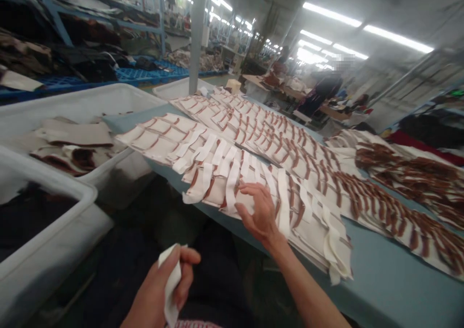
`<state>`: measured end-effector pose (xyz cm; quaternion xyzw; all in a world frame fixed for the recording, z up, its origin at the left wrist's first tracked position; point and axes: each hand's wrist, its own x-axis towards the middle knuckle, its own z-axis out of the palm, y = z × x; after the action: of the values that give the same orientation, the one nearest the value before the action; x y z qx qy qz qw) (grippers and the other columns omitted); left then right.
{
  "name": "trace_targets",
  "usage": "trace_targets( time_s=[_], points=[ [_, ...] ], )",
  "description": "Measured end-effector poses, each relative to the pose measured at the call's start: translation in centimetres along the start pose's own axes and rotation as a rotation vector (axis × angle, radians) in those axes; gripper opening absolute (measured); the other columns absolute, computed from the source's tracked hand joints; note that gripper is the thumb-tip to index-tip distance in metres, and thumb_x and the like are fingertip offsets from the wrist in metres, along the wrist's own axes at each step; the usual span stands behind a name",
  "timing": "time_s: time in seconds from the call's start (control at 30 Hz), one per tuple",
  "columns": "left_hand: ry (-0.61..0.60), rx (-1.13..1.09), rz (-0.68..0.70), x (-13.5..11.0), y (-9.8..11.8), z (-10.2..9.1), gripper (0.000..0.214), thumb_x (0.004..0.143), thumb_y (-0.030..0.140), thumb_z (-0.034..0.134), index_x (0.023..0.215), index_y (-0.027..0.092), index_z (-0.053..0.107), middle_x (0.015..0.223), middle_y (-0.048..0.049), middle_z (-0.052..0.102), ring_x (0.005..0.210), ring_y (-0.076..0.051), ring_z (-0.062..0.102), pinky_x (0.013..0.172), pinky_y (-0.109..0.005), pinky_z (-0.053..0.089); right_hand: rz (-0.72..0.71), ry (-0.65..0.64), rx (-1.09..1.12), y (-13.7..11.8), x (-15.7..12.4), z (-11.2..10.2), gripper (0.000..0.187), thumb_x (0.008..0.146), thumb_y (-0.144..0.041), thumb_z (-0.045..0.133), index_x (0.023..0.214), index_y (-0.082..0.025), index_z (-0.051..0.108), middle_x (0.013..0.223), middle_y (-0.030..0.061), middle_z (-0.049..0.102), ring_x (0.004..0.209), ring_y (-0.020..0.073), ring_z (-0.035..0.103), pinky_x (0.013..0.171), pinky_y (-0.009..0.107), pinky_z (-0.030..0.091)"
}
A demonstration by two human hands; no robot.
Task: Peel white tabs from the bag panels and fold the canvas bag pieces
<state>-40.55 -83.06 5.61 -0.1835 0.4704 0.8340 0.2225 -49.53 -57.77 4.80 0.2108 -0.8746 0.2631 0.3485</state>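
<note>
At the bottom of the frame, I see the left hand (pixel 152 285) with its grip pinching a white strip (pixel 171 285). The right hand (pixel 261 214), in the middle, has its grip spread over more white strips (pixel 283 197). These lie on pale cloth pieces (pixel 154 137) on the blue table (pixel 384 292).

Table (pixel 384 282) spans centre to right. Fabric panels (pixel 154 135) lie on it in rows, strips (pixel 282 202) across the nearest row. Bins (pixel 54 109) left of table; cut pieces (pixel 78 132) in the one behind the nearest. Rack (pixel 161 16) behind bins. Co-worker (pixel 322 93) beyond table.
</note>
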Motion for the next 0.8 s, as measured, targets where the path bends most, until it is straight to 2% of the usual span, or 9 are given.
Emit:
trace_targets(
  time_s=[0.07, 0.13, 0.23, 0.33, 0.4, 0.5, 0.8],
  points=[
    [-0.017, -0.190, -0.041, 0.7, 1.5, 1.0, 0.040, 0.103, 0.044, 0.059, 0.084, 0.012, 0.074, 0.055, 0.0035, 0.040, 0.046, -0.009, 0.031, 0.044, -0.018, 0.037, 0.054, 0.019, 0.065, -2.3, -0.8, -0.2, 0.019, 0.095, -0.023, 0.067, 0.112, -0.023, 0.061, 0.108, 0.0115, 0.076, 0.104, 0.0277, 0.071, 0.093, 0.048, 0.056],
    [0.039, -0.306, -0.116, 1.3, 3.0, 1.8, 0.042, 0.107, 0.029, 0.045, 0.081, 0.009, 0.072, 0.057, 0.0018, 0.042, 0.046, -0.010, 0.036, 0.042, -0.019, 0.039, 0.096, -0.012, 0.151, -5.0, -1.7, -0.2, 0.021, 0.094, -0.021, 0.068, 0.114, -0.024, 0.061, 0.107, 0.0106, 0.077, 0.101, 0.0262, 0.074, 0.089, 0.044, 0.059],
    [0.131, -0.414, -0.195, 1.9, 4.6, 2.2, 0.040, 0.108, 0.023, 0.042, 0.083, 0.007, 0.069, 0.062, -0.0003, 0.047, 0.048, -0.010, 0.045, 0.043, -0.020, 0.044, 0.044, -0.052, 0.258, -9.0, -3.2, -0.1, 0.022, 0.093, -0.020, 0.069, 0.114, -0.024, 0.060, 0.102, 0.0091, 0.078, 0.094, 0.0241, 0.076, 0.083, 0.039, 0.062],
    [0.144, -0.520, -0.253, 1.9, 5.2, 2.3, 0.036, 0.109, 0.023, 0.041, 0.087, 0.008, 0.065, 0.066, 0.0007, 0.047, 0.048, -0.009, 0.048, 0.043, -0.018, 0.047, -0.063, -0.078, 0.265, -11.7, -4.1, 0.2, 0.017, 0.096, -0.024, 0.067, 0.111, -0.023, 0.058, 0.092, 0.0079, 0.077, 0.081, 0.0223, 0.075, 0.072, 0.036, 0.061],
    [0.126, -0.576, -0.289, 1.7, 5.3, 2.3, 0.036, 0.111, 0.023, 0.038, 0.088, 0.008, 0.063, 0.066, 0.0019, 0.046, 0.047, -0.008, 0.048, 0.041, -0.016, 0.046, -0.099, -0.097, 0.242, -12.6, -4.5, 0.4, 0.012, 0.099, -0.025, 0.065, 0.108, -0.022, 0.058, 0.087, 0.0073, 0.076, 0.073, 0.0210, 0.072, 0.065, 0.035, 0.058],
    [0.102, -0.596, -0.307, 1.5, 5.3, 2.6, 0.036, 0.111, 0.023, 0.036, 0.090, 0.009, 0.061, 0.066, 0.0024, 0.046, 0.046, -0.008, 0.047, 0.040, -0.016, 0.046, -0.108, -0.108, 0.226, -13.1, -4.6, 0.5, 0.009, 0.101, -0.026, 0.063, 0.107, -0.023, 0.057, 0.083, 0.0059, 0.075, 0.070, 0.0196, 0.070, 0.063, 0.033, 0.056],
    [0.056, -0.651, -0.338, 1.3, 5.5, 2.9, 0.037, 0.112, 0.026, 0.034, 0.090, 0.010, 0.060, 0.066, 0.0035, 0.045, 0.045, -0.008, 0.047, 0.041, -0.017, 0.044, -0.139, -0.093, 0.148, -13.8, -5.0, 1.0, 0.014, 0.097, -0.022, 0.064, 0.108, -0.024, 0.056, 0.075, 0.0024, 0.072, 0.062, 0.0181, 0.066, 0.057, 0.032, 0.051]
  ],
)
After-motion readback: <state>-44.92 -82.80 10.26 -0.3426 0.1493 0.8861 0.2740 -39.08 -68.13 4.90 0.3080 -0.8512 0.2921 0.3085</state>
